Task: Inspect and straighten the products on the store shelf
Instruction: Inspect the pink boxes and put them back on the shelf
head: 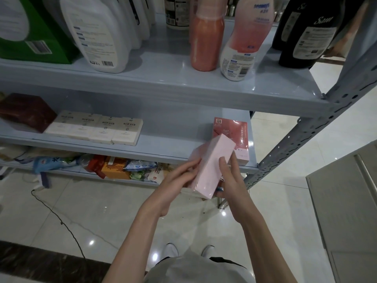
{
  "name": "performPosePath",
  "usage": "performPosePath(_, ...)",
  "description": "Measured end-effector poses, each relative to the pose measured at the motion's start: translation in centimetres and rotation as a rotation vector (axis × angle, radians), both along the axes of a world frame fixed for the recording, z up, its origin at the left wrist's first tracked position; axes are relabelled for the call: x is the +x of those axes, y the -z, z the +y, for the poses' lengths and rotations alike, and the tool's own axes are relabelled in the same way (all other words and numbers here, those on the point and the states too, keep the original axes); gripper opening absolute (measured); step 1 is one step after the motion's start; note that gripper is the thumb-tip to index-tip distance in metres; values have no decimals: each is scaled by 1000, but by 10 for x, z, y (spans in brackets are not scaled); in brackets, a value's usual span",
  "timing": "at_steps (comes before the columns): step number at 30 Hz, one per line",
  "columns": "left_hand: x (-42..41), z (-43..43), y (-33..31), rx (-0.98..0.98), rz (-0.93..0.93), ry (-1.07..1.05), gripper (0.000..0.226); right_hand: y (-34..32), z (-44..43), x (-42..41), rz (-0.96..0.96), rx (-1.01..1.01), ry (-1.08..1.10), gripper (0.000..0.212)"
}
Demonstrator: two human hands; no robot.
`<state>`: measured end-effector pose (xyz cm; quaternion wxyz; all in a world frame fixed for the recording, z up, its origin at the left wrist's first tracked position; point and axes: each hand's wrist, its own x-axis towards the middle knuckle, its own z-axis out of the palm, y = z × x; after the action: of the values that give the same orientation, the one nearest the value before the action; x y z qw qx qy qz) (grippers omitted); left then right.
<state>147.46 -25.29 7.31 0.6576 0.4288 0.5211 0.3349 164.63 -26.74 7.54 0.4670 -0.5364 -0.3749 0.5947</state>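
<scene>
We've got a long pale pink box [212, 166], plain-faced, tilted with one end toward us, gripped by the right hand [232, 178], the left hand [179, 178] flat along its side. Just behind, a red box [234, 131] lies at the middle shelf's [173, 139] right end; four cream boxes [95, 127] line up further left.

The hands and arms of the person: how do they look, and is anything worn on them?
The left hand and right hand are bare: no gloves, and no ring shows. The left forearm and right forearm are uncovered, with no sleeve, watch or bracelet in view. A light grey top shows below.
</scene>
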Motion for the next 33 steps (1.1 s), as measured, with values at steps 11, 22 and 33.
performPosePath(11, 2, 2, -8, -136, 350, -52, 94, 12, 3, 1, 261, 41, 162, 63)
performPosePath(22, -9, 8, 4, -79, 119, -162, 30, 10, 8, 10, 11, -24, 338, 36)
performPosePath(33, -16, 6, 4, 74, 183, -200, 68, 17, 9, 18, -336, 5, 93, 57)
